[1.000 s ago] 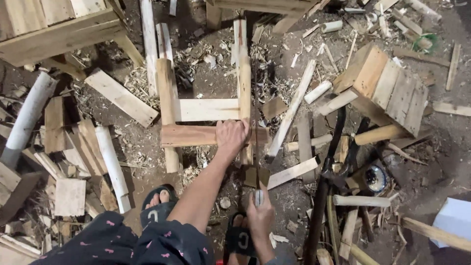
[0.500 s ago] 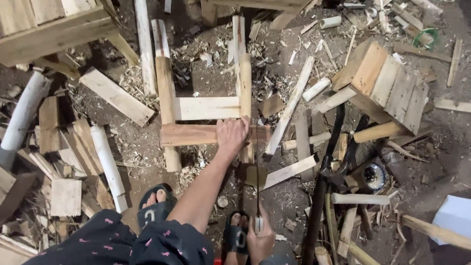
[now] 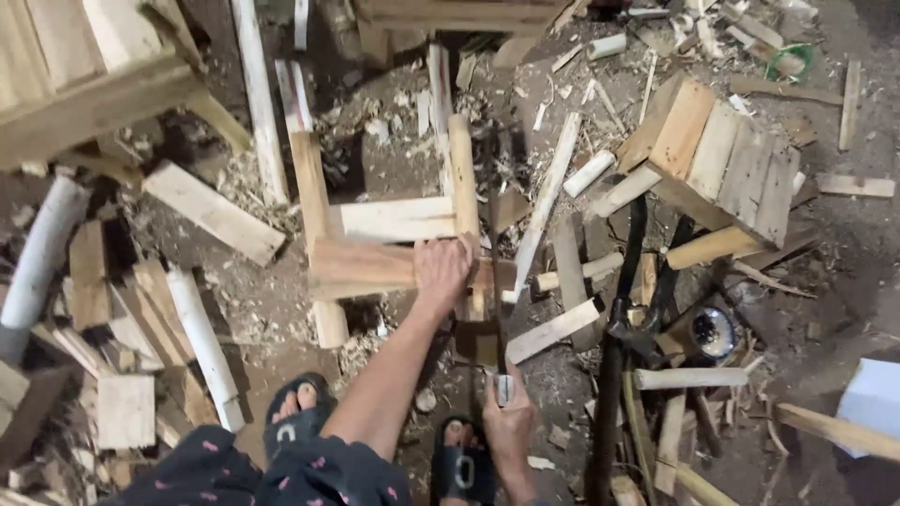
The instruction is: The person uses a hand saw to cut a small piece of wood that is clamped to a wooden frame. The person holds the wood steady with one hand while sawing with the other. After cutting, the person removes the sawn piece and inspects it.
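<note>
Offcuts and a pale round post (image 3: 202, 342) litter the workshop floor at left. At centre, a person's left hand (image 3: 441, 270) presses flat, fingers spread, on the near crosspiece of a rough wooden frame (image 3: 375, 265) lying on the ground. Just right, the right hand (image 3: 509, 422) is wrapped around a hammer (image 3: 494, 281) held near the body. Bracing firmly beside the joint should keep the frame steady. A slatted crate (image 3: 727, 159) sits far right.

right hand (image 3: 509, 426) wrist cut off below
</note>
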